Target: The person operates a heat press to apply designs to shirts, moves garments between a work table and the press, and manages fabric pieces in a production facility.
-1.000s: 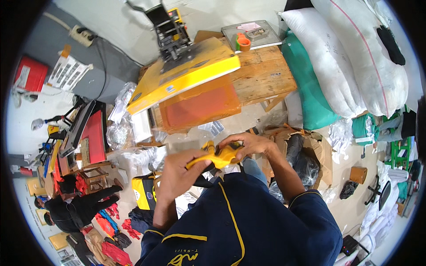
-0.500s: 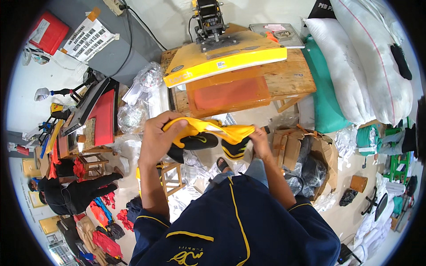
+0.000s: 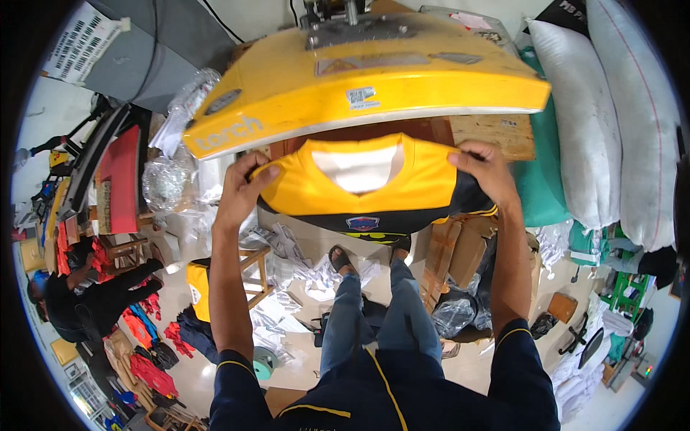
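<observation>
A yellow and black jersey (image 3: 431, 176) hangs spread wide between my hands, its neckline facing up and a small crest on the black chest part. My left hand (image 3: 244, 187) pinches one yellow shoulder; my right hand (image 3: 489, 172) grips the other shoulder, where yellow meets black. Just beyond the collar sits the yellow upper plate of a heat press (image 3: 287, 86), raised over a reddish-brown lower pad (image 3: 338, 134). Part of the pad is hidden by the jersey and the plate.
White sacks (image 3: 575, 122) and a green sack (image 3: 535, 194) stand at the right. An open cardboard box (image 3: 460, 251) lies below them. Loose white paper (image 3: 309, 266) litters the floor near my feet. A wooden stool (image 3: 253, 276) bears a yellow garment. Another person (image 3: 93, 294) works far left.
The jersey was bunched between my hands; now it is stretched out wide by the shoulders. My hands have moved apart and upward, and the heat press appears nearer.
</observation>
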Available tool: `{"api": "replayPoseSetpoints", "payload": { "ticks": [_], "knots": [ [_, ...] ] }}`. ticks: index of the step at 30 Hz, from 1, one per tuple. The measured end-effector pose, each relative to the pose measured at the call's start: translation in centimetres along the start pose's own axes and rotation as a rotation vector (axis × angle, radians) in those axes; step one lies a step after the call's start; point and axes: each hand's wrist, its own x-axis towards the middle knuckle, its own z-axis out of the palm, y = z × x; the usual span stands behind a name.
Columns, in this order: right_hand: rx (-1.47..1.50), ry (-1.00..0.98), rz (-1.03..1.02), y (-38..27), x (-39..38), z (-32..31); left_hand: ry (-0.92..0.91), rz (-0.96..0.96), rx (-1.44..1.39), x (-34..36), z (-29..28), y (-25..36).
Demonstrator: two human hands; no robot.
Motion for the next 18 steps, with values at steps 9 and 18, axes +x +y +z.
{"api": "replayPoseSetpoints", "payload": {
  "ticks": [9,18],
  "knots": [
    [-0.034,0.138,-0.020,5.2,0.4,2.5,0.173,0.107,0.301,-1.2,4.3,-3.4],
    [0.229,0.054,-0.139,2.5,0.5,-2.3,0.166,0.176,0.191,-2.0,-0.5,-2.7]
  ]
}}
